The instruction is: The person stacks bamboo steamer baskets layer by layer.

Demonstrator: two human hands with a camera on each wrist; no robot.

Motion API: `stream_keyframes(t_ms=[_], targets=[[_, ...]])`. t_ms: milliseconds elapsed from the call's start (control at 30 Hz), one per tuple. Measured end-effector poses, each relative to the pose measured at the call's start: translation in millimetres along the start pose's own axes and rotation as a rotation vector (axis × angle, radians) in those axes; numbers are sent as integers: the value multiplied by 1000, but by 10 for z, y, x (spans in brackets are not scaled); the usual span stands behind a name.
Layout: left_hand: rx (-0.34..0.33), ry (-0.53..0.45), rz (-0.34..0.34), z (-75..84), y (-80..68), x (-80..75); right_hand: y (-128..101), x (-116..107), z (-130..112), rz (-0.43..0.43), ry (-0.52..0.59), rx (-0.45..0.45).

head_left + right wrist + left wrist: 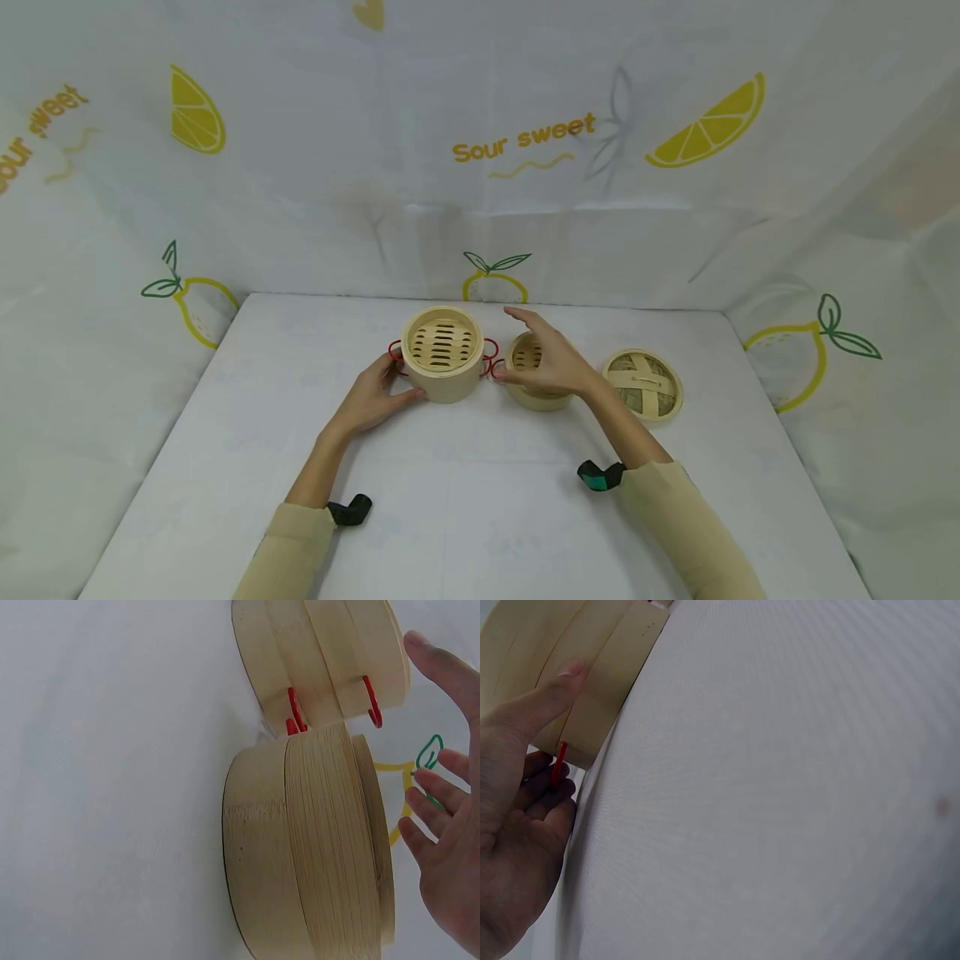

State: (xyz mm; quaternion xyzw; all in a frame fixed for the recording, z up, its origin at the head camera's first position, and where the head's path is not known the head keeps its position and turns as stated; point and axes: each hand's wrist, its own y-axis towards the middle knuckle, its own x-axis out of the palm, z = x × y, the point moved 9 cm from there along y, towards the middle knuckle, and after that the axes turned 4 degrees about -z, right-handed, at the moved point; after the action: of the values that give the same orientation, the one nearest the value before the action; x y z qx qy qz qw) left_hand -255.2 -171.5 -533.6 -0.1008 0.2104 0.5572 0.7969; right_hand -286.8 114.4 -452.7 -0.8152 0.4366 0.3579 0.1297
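Observation:
A stack of two bamboo steamer baskets with red ring handles stands at the back centre, its slatted base showing inside the top. My left hand grips its left side, the thumb on the pale wall and the other fingers curled by a red handle. Just right of the stack sits a smaller-looking bamboo steamer basket, also with a red handle. Over this one hovers my right hand, fingers spread and thumb apart. In the right wrist view, a gap shows between that hand and the basket.
A round woven bamboo lid with crossed strips lies on the white tabletop, right of the baskets. Behind the table rises a white cloth backdrop printed with lemons and lettering. Small dark devices are strapped at the wrists.

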Motion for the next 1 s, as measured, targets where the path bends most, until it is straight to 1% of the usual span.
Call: stream_keyframes(t_ms=[200, 333, 567, 800, 1000], targets=[[-3, 3, -3, -26, 14, 5, -202, -106, 93, 56, -107, 16], [1, 0, -2, -18, 23, 1, -315, -163, 157, 91, -156, 24], [8, -15, 3, 9, 31, -12, -429, -164, 326, 102, -222, 96], [-4, -11, 5, 2, 21, -18, -473, -101, 422, 70, -217, 152], [-5, -1, 6, -17, 9, -14, -485, -3, 489, 42, -202, 165]])
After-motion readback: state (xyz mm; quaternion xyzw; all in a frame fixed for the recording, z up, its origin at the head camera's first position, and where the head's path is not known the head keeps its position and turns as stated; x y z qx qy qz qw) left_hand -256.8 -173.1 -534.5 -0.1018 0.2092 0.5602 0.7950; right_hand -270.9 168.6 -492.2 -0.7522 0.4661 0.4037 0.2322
